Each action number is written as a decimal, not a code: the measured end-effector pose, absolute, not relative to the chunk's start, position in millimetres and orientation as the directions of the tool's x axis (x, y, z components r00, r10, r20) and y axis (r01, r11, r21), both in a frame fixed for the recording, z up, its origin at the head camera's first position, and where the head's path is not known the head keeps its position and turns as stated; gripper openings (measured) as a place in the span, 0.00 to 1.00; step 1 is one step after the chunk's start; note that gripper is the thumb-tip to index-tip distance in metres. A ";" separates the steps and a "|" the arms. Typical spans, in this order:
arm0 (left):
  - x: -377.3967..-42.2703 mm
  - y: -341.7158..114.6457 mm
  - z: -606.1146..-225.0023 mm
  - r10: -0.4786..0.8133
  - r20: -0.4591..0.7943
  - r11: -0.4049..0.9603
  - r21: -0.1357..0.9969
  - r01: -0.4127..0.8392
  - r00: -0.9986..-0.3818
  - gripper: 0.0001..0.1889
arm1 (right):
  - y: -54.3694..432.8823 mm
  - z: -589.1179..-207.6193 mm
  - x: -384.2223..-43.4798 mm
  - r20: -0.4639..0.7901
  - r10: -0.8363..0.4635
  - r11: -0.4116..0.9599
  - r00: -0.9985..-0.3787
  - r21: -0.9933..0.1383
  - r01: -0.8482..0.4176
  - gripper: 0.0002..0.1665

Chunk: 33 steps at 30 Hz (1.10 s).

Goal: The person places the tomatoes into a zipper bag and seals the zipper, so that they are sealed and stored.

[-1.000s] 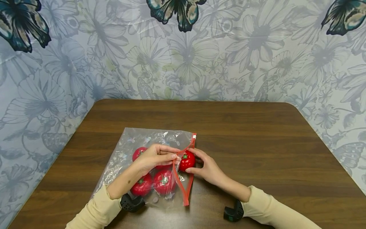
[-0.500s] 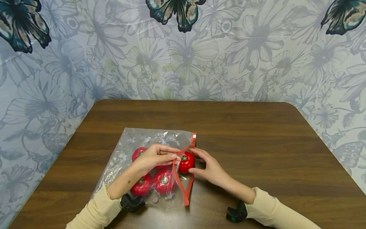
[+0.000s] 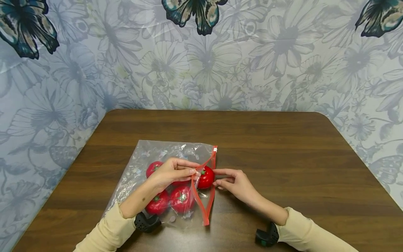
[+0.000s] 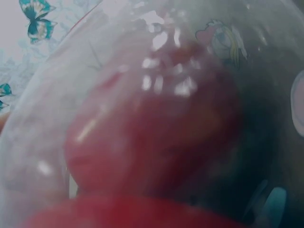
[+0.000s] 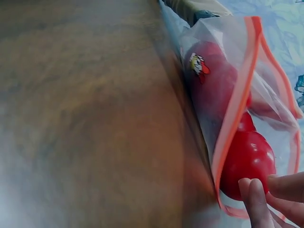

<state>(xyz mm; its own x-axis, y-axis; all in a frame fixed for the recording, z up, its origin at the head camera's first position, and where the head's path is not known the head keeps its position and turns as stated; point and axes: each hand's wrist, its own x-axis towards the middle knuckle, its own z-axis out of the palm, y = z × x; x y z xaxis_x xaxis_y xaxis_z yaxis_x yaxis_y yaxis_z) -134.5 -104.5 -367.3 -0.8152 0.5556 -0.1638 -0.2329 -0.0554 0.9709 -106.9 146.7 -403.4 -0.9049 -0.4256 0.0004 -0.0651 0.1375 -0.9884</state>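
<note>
A clear zip bag (image 3: 138, 164) with an orange-red closure strip lies on the table, its mouth parted toward the right. Several red tomatoes (image 3: 181, 199) show through the plastic. My left hand (image 3: 173, 171) lies over the bag and pinches the upper lip of its mouth between thumb and fingers. Just inside that mouth is one shiny tomato (image 3: 206, 177) with a green stem. My right hand (image 3: 237, 183) touches the near side of this tomato with its fingertips. In the right wrist view, fingertips (image 5: 256, 190) rest against the tomato (image 5: 249, 164) without wrapping it.
The brown wooden table (image 3: 267, 147) extends behind the bag and to its right. Behind it hangs a floral backdrop (image 3: 220, 70) with butterfly figures. A dark camera (image 3: 147, 224) sits on the left wrist and another camera (image 3: 267, 235) on the right.
My right hand has loosened its spread grasp round the tomato, drawn back slightly to the right, and brought its fingertips together on the tomato's right side. The left hand keeps its pinch.
</note>
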 end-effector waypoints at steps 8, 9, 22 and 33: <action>-133.8 -104.2 -366.7 0.548 -0.164 -0.056 0.971 -0.232 -0.820 0.18 | 134.5 -403.8 -105.4 0.018 -0.481 0.114 -0.876 -0.990 -0.083 0.20; -133.9 -104.3 -366.8 0.547 -0.165 -0.056 0.971 -0.233 -0.821 0.18 | 133.3 -403.9 -105.1 0.019 -0.491 0.115 -0.871 -0.990 -0.087 0.20; -134.6 -104.3 -366.8 0.570 -0.158 -0.065 0.970 -0.236 -0.806 0.19 | 114.2 -404.5 -101.9 0.011 -0.563 0.083 -0.826 -0.994 -0.070 0.20; -134.6 -104.3 -368.0 0.575 -0.150 -0.072 0.970 -0.232 -0.804 0.18 | 115.1 -403.2 -104.3 -0.042 -0.590 0.071 -0.807 -0.997 0.000 0.20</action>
<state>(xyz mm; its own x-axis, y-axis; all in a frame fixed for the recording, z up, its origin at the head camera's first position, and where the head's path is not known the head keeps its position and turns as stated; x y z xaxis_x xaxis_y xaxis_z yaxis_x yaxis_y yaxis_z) -134.6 -104.3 -368.0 -0.8041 0.5754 -0.1496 -0.2319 -0.0719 0.9701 -104.3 115.1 -403.2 -0.8066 -0.5897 -0.0418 -0.0001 0.0709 -0.9975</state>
